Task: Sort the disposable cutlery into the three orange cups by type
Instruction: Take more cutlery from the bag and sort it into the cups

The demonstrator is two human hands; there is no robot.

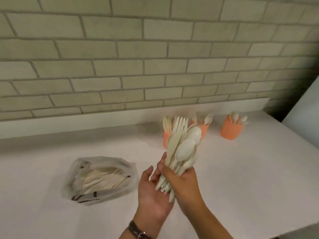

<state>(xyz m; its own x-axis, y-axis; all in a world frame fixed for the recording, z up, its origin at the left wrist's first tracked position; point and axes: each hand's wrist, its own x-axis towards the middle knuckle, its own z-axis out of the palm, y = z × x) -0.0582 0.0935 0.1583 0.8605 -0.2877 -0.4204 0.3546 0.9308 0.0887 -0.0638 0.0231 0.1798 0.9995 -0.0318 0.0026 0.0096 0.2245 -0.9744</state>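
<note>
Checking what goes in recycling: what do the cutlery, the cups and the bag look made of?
Cutlery bundle: cream, matte, likely plastic or bioplastic. Orange cups: opaque, matte, plastic or paper; unclear. Bag: thin translucent plastic film, cutlery visible through it.

Dim warm light, soft blur throughout, corners perhaps darkened by vignetting

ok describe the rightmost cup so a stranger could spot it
Find the brick wall, then the white counter below it. Of three orange cups there, it is the right-end cup, standing alone; the other two sit partly behind the held cutlery.
</note>
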